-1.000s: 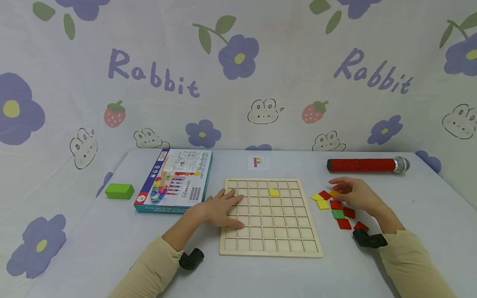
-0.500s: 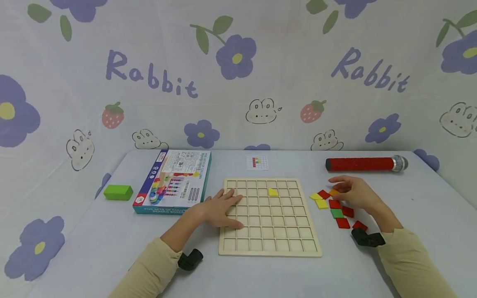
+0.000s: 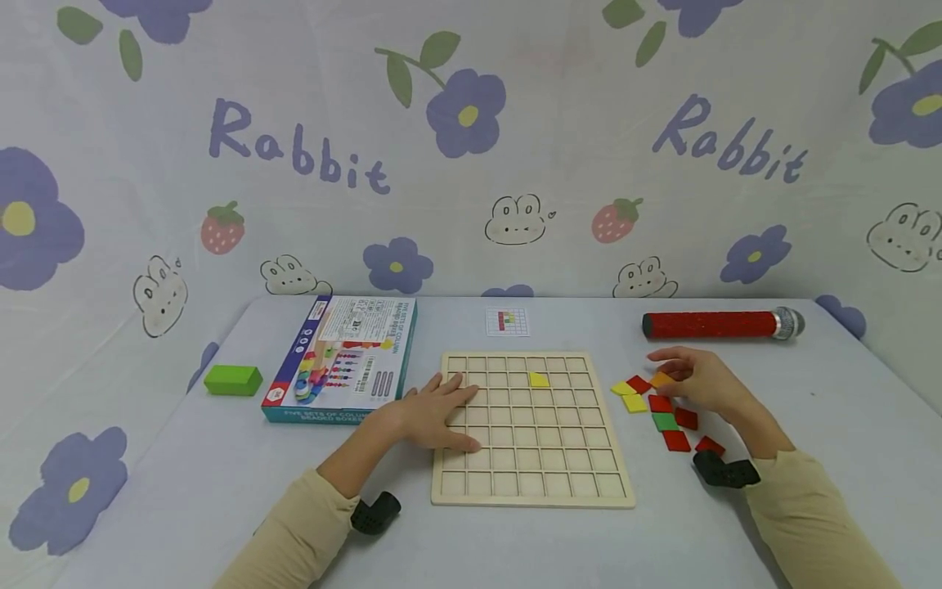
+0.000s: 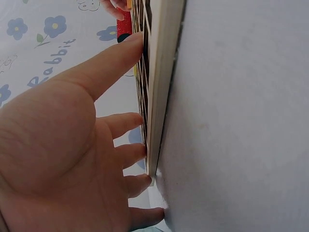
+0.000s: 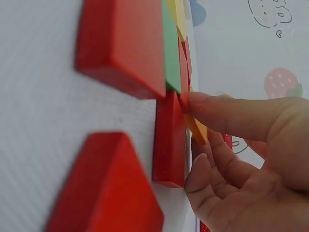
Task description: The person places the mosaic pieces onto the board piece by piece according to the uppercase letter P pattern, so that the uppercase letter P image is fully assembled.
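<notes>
A wooden grid board (image 3: 552, 503) lies flat on the table, and a yellow square tile (image 3: 540, 379) sits in one of its upper cells. My left hand (image 3: 439, 415) rests with spread fingers on the board's left side; the left wrist view shows the fingertips along its edge (image 4: 161, 87). To the right of the board, my right hand (image 3: 702, 380) pinches an orange tile (image 5: 197, 129), seen tilted between thumb and fingers in the right wrist view. Around that hand lie several red tiles (image 3: 676, 441), a green tile (image 3: 666, 422) and yellow tiles (image 3: 634, 403).
A boxed toy set (image 3: 342, 360) stands left of the board, with a green block (image 3: 233, 380) farther left. Behind the board lies a small printed pattern card (image 3: 507, 321). A red microphone (image 3: 714, 325) lies at the back right.
The head view shifts slightly. Both hands stay where they were, the left on the board and the right at the orange tile.
</notes>
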{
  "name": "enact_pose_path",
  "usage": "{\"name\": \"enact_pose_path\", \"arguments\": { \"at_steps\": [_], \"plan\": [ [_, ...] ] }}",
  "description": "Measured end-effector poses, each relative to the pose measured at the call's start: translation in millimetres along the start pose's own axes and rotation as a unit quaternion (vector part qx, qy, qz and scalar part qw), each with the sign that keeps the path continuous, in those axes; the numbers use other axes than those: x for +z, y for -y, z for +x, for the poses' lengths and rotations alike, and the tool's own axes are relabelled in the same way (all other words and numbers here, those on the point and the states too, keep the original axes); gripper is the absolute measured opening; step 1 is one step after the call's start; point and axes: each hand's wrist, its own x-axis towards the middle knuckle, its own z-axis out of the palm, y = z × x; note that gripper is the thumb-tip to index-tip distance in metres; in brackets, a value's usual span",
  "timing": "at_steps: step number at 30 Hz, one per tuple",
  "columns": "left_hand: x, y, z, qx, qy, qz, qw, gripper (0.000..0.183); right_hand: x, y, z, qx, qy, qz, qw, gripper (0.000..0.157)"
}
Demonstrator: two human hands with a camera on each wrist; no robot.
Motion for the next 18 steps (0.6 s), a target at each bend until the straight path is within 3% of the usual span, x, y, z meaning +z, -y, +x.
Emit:
{"name": "enact_pose_path", "arguments": {
  "at_steps": [5, 10, 14, 18],
  "plan": [
    [-0.6, 1.1, -0.8, -0.002, -0.002, -0.002, 1.0000, 0.083, -1.9, 3.1, 0.1, 0.007, -0.004, -0.010, 1.000, 0.049],
    [-0.1, 1.9, -0.1, -0.004, -0.004, -0.003, 1.0000, 0.083, -3.4, 5.6, -0.6, 0.018, -0.036, -0.009, 0.999, 0.043],
    [0.8, 2.2, 1.4, -0.008, -0.003, -0.006, 0.9999, 0.083, -4.0, 8.9, -2.0, 0.022, -0.058, 0.029, 0.998, 0.046],
    [2.1, 2.0, 2.8, -0.008, -0.002, -0.005, 1.0000, 0.083, -3.2, 13.9, -3.1, 0.027, -0.044, 0.081, 0.995, 0.054]
  ]
}}
